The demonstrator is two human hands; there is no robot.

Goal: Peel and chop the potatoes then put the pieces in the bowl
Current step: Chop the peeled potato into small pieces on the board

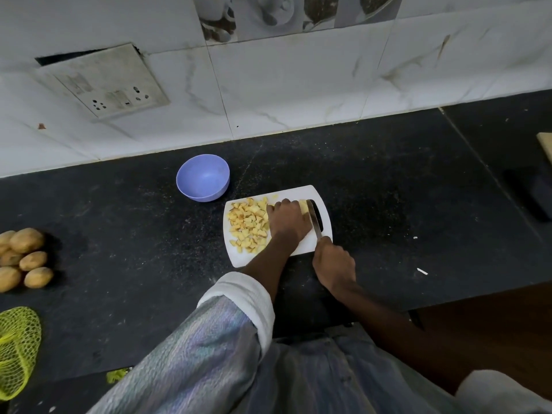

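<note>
A white cutting board (307,246) lies on the dark counter. Several yellow potato cubes (248,227) cover its left half. My left hand (286,218) sits curled over a remaining potato piece (304,207) near the board's far right, holding it down. My right hand (334,261) grips the handle of a knife (314,219), whose blade rests against the right side of that piece. A purple bowl (203,177), holding nothing, stands behind the board to the left. Several unpeeled potatoes (25,258) lie at the far left of the counter.
A yellow-green mesh bag (16,342) lies at the counter's front left. A dark object (534,192) and a wooden edge (545,144) sit at the far right. A tiled wall with a socket plate (113,85) runs behind the counter.
</note>
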